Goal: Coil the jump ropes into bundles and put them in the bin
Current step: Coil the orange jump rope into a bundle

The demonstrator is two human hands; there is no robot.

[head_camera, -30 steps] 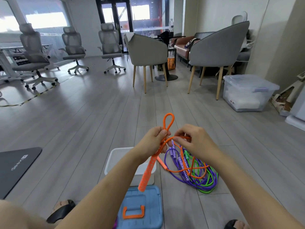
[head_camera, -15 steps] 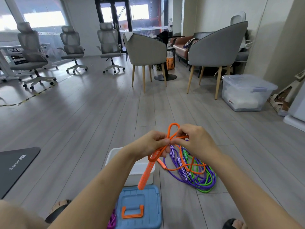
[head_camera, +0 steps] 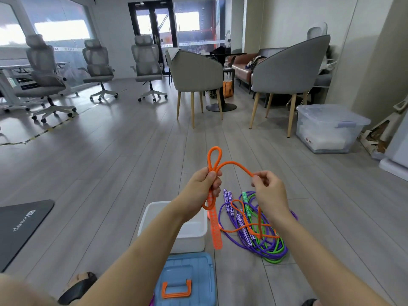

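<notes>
1. Orange jump rope (head_camera: pixel 234 164) held up above the floor, one small loop standing upright over the left hand (head_camera: pixel 204 188), fingers curled round loop and handle.
2. Spanned rightward in an arch to the right hand (head_camera: pixel 268 191), pinched there between thumb and fingertips; slack trailed down to the floor.
3. Lay across a purple and green rope pile (head_camera: pixel 260 235) just right of the white bin (head_camera: pixel 174 226).
4. Judged next: free length, below and right of the grip, gathered leftward into the held loop; right hand nearer.
5. Sat nearest the camera: blue lid (head_camera: pixel 185 281).
</notes>
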